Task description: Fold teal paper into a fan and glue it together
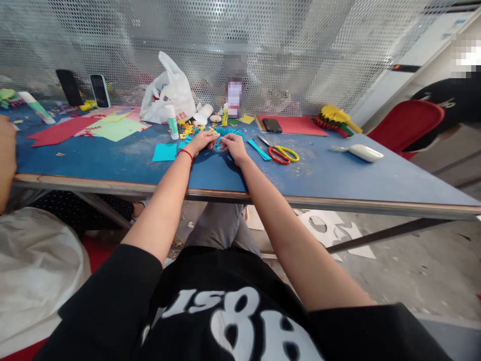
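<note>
Blue tabletop (pixel 112 165) was cluttered; left hand (pixel 202 142) and right hand (pixel 235 146) both pinched teal paper piece (pixel 218 145), best kept flat, fingertip grips close together.

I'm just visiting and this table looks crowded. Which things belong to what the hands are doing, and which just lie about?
In hand: left hand and right hand on the folded blue paper; likely also blue square, scissors, glue stick.
Lying about: plastic bag, black phone, red sheet, white object.
</note>
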Tool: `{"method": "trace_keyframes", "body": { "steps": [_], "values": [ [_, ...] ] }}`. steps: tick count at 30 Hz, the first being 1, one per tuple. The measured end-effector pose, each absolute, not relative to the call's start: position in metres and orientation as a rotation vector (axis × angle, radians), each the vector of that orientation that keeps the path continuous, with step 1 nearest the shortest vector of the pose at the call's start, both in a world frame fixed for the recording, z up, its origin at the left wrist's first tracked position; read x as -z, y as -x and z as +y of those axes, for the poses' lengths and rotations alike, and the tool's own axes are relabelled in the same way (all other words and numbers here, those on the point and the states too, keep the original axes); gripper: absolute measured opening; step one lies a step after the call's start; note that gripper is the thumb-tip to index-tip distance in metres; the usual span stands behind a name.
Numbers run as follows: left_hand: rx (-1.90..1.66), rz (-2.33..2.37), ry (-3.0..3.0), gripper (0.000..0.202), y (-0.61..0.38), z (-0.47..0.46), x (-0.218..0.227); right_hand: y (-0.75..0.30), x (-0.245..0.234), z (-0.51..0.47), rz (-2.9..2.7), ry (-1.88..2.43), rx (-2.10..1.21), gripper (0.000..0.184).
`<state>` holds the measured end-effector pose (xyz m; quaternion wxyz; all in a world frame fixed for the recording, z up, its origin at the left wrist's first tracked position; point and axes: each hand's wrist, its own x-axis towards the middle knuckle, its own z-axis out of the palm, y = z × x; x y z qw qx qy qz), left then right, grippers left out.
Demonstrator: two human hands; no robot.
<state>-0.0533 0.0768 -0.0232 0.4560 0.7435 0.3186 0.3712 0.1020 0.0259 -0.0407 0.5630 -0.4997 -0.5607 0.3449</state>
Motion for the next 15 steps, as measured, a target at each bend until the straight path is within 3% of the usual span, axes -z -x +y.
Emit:
{"method": "trace_keyframes", "body": {
  "steps": [15],
  "values": [
    [-0.931, 0.787, -1.845, 0.047, 0.0559, 0.0807, 0.0273, -0.0983, 0.0402, 0.0236, -1.288, 1.183, -0.829, 0.022]
  ]
}}
